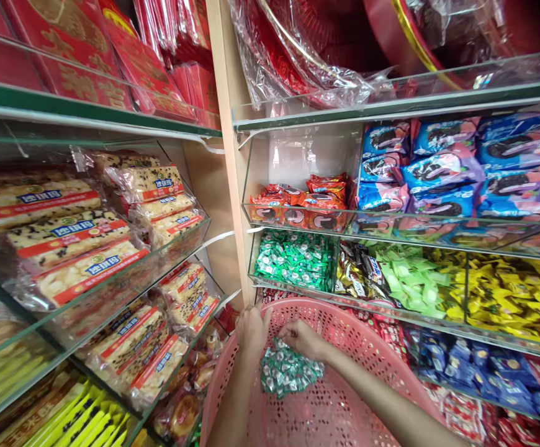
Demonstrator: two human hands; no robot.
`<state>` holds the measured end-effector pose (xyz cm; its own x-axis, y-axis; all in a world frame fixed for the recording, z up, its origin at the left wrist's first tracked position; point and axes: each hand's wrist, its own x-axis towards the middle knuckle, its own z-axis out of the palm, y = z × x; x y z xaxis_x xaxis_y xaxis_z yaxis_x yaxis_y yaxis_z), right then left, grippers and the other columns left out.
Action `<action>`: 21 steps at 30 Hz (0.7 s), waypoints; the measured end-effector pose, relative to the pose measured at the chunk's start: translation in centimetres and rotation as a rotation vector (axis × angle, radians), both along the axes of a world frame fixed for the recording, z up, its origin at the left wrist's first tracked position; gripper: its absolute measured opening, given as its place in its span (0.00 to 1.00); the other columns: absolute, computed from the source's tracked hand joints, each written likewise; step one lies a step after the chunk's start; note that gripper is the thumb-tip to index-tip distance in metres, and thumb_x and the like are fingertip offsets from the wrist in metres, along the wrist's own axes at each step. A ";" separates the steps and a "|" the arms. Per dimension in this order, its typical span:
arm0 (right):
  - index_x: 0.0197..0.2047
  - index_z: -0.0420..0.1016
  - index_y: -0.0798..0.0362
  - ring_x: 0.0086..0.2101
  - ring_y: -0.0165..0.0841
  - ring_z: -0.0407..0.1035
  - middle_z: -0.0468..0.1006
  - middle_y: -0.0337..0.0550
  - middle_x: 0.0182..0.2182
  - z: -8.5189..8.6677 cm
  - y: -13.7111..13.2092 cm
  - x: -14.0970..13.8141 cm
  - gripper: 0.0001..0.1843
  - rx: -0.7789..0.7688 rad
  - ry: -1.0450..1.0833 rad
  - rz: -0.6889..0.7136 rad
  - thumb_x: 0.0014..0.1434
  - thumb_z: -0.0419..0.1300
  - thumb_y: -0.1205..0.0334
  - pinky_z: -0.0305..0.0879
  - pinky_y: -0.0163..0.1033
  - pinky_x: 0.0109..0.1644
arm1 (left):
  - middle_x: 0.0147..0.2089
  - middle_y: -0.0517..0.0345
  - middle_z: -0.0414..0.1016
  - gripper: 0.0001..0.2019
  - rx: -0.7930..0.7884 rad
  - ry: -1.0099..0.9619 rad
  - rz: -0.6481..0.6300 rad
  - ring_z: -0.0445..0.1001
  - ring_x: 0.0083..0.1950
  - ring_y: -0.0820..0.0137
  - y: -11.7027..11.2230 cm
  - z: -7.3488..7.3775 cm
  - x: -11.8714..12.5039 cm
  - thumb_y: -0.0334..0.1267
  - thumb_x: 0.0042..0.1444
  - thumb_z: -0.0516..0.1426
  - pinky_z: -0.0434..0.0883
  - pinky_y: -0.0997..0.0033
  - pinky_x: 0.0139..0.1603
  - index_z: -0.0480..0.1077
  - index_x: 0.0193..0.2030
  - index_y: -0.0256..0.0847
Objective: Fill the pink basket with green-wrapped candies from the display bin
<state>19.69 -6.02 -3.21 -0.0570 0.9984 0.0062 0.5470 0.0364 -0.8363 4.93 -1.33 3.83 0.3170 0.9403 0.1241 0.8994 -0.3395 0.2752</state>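
Note:
A pink perforated plastic basket [344, 347] sits low in front of me, against the glass shelves. Inside it lies a clear bag of green wrapped candies [286, 372]. My left hand [252, 330] is curled over the bag's upper left edge near the basket rim. My right hand [301, 338] pinches the bag's top from the right, fingers closed on the plastic. Just above, a glass bin holds loose green candies [298, 259] of the same kind.
Glass shelf bins hold red snack packs [305, 202], blue cookie packs [460, 167], light green candies [409, 279] and yellow candies [507, 295]. On the left are shelves of wrapped nougat bars [65, 242]. A wooden upright [228, 155] divides the two units. Red packets fill the top shelves.

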 end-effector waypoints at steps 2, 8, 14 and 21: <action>0.31 0.76 0.56 0.21 0.25 0.60 0.69 0.33 0.19 -0.2 -0.1 -0.8 0.10 -0.001 -0.065 0.006 0.49 0.54 0.73 0.53 0.29 0.26 | 0.45 0.47 0.76 0.23 -0.001 -0.005 0.006 0.73 0.47 0.62 0.0 0.0 0.0 0.50 0.61 0.44 0.65 0.69 0.43 0.70 0.53 0.40; 0.30 0.74 0.55 0.25 0.26 0.63 0.71 0.34 0.22 -0.1 -0.6 -2.2 0.08 -0.011 -0.209 -0.069 0.48 0.56 0.72 0.51 0.29 0.27 | 0.46 0.47 0.75 0.23 -0.011 -0.010 0.011 0.72 0.48 0.63 -0.2 0.3 0.0 0.50 0.61 0.45 0.65 0.70 0.44 0.69 0.54 0.41; 0.38 0.71 0.52 0.29 0.28 0.65 0.73 0.36 0.27 0.5 -0.9 -2.7 0.11 -0.024 -0.403 -0.185 0.49 0.57 0.71 0.50 0.30 0.30 | 0.45 0.47 0.76 0.23 -0.003 -0.008 0.002 0.72 0.48 0.63 -0.2 0.3 0.0 0.50 0.61 0.45 0.65 0.69 0.45 0.71 0.52 0.40; 0.39 0.71 0.53 0.34 0.34 0.70 0.77 0.44 0.33 3.0 -1.6 -3.1 0.08 0.030 -0.574 -0.201 0.55 0.55 0.67 0.52 0.33 0.32 | 0.45 0.46 0.76 0.23 -0.006 -0.018 0.015 0.72 0.49 0.63 -0.1 0.2 0.0 0.50 0.61 0.44 0.64 0.70 0.46 0.70 0.54 0.41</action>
